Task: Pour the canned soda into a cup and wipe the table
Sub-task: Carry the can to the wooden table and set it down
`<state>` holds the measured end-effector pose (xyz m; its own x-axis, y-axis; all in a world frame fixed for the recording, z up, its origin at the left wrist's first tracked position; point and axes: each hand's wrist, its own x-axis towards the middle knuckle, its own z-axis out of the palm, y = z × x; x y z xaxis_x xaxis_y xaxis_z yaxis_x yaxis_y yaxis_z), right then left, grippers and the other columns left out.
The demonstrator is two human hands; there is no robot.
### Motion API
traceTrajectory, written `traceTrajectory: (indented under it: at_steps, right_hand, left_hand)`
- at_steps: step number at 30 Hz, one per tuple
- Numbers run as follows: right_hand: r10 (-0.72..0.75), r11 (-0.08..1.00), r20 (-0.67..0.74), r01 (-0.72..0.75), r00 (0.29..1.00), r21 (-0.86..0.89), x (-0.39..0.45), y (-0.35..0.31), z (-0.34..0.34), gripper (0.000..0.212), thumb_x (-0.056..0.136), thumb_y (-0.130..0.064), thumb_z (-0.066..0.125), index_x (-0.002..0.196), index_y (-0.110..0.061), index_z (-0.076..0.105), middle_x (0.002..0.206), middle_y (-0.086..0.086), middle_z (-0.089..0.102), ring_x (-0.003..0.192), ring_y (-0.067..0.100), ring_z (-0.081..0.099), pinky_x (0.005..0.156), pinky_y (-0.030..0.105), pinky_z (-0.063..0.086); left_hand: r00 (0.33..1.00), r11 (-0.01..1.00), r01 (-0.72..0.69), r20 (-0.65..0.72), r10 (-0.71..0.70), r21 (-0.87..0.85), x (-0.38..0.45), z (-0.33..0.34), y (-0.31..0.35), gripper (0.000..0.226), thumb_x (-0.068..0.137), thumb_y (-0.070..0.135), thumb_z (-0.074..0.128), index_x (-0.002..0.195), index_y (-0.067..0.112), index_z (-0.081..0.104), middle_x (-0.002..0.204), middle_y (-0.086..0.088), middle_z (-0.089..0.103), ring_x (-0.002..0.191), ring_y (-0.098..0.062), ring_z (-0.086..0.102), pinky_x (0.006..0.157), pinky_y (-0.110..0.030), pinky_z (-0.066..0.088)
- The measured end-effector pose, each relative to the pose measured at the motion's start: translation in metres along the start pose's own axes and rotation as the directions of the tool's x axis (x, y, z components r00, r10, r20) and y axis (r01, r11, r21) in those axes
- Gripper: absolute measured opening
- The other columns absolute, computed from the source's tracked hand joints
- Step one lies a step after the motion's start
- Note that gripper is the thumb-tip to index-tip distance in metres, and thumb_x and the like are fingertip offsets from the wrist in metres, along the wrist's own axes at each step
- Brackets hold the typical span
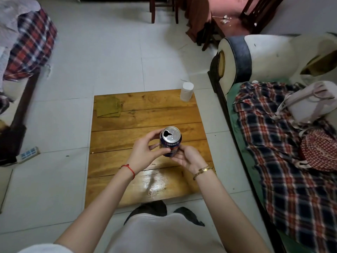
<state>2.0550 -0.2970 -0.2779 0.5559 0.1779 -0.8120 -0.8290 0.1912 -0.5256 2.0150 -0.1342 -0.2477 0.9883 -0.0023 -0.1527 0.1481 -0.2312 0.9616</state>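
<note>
A blue soda can [170, 139] with its top open is held upright above the middle of the low wooden table [127, 125]. My left hand [144, 151] grips its left side with thumb and fingers. My right hand [187, 157] cups it from below and the right. A white paper cup [186, 91] stands at the table's far right corner. An olive-green cloth [108, 106] lies flat at the far left corner. A wet, shiny patch [155, 181] shows on the table's near edge.
A sofa [273, 125] with a plaid cloth, a pale bag and a red patterned bag runs along the right. Another plaid cloth [31, 44] lies at the far left. A power strip [29, 154] rests on the tiled floor to the left. Wooden chairs stand beyond.
</note>
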Motion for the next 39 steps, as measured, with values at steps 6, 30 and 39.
traceTrajectory:
  at_steps: [6,30,39]
  right_hand:
    - [-0.019,0.999,-0.003,0.018,1.0,-0.034,0.059,-0.023,0.005,0.033,0.102,-0.017,0.038,0.125,0.001,0.054,0.121,0.018,0.065,0.113,0.028,0.063,0.096,0.038,0.052]
    - [-0.325,0.587,-0.106,0.113,0.94,-0.801,0.259,0.037,-0.06,0.029,0.083,-0.009,0.066,0.112,-0.01,0.07,0.106,0.008,0.073,0.1,0.018,0.067,0.08,0.018,0.045]
    - [-0.286,0.616,-0.088,0.113,0.954,-0.779,0.273,0.06,-0.071,0.033,0.086,-0.011,0.064,0.119,-0.01,0.066,0.111,0.007,0.071,0.098,0.012,0.064,0.076,0.014,0.04]
  left_hand:
    - [0.997,0.998,0.051,-0.053,-0.052,-0.028,0.054,0.001,-0.027,0.063,0.073,0.013,0.083,0.129,0.024,0.057,0.124,0.015,0.062,0.12,0.003,0.055,0.098,-0.026,0.051]
    - [0.948,0.948,0.296,-0.087,-0.307,-0.12,0.151,0.069,-0.238,0.066,0.07,-0.002,0.082,0.127,0.02,0.058,0.128,0.004,0.063,0.124,-0.006,0.055,0.097,-0.018,0.047]
    - [0.938,0.929,0.317,-0.081,-0.336,-0.189,0.146,0.084,-0.273,0.067,0.07,-0.008,0.079,0.12,0.032,0.059,0.125,0.012,0.063,0.125,-0.006,0.054,0.101,-0.032,0.05]
